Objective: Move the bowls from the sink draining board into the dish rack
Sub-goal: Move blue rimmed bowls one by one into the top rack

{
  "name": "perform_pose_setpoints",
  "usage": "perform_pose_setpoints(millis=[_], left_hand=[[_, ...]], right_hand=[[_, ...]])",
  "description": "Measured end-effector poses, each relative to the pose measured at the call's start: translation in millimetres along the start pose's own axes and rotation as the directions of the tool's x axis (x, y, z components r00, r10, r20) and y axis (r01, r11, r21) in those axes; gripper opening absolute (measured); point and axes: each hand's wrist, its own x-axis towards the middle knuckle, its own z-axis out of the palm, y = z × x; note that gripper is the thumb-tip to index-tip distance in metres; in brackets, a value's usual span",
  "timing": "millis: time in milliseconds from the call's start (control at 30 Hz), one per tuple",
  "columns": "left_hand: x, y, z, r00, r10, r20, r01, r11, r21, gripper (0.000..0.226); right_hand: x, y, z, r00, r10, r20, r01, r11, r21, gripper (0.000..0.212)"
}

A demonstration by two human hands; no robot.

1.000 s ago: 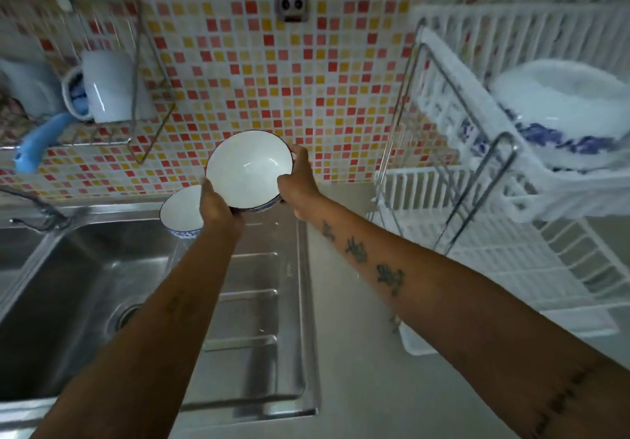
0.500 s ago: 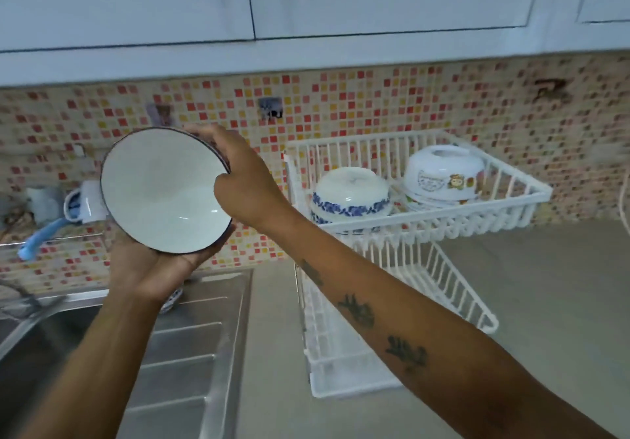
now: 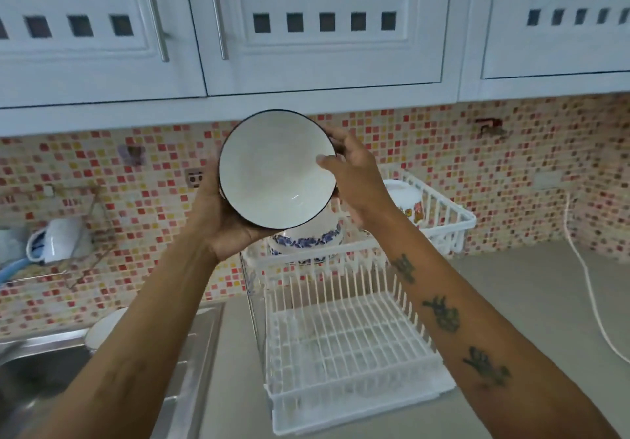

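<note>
A white bowl with a dark rim [image 3: 276, 169] is held up in the air above the white two-tier dish rack [image 3: 344, 336], its inside turned toward me. My left hand [image 3: 221, 223] cups it from below and the left. My right hand [image 3: 354, 172] grips its right rim, thumb inside. On the rack's upper tier an upturned blue-patterned bowl [image 3: 306, 240] sits just below the held bowl, and an upturned bowl with a cartoon print [image 3: 407, 199] sits to its right. Another white bowl [image 3: 102, 331] rests on the steel draining board [image 3: 201, 353], partly hidden by my left forearm.
White wall cabinets [image 3: 306, 29] hang close above the held bowl. The sink basin [image 3: 30, 387] lies at lower left. A wire wall shelf holds a white mug [image 3: 58, 239]. A white cable [image 3: 589, 295] runs down the grey counter at right.
Both hands have carried the bowl from over the draining board rightward to above the rack's upper tier. My view has tilted up to take in the cabinets.
</note>
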Motion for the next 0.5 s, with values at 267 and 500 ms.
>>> perform_pose_setpoints(millis=[267,500], left_hand=[[19.8,-11.6,22.8,0.851,0.513,-0.114,-0.282,0.629,0.724,0.071],[43.5,-46.6,14.5,0.804,0.595,0.001,-0.144,0.192,0.971,0.085]], right_hand=[[38.6,19.0,-22.6,0.904,0.409,0.121,-0.399,0.911,-0.1,0.082],[63.8,57.4,-15.1,0.84,0.524,0.142,-0.506,0.85,-0.145,0.065]])
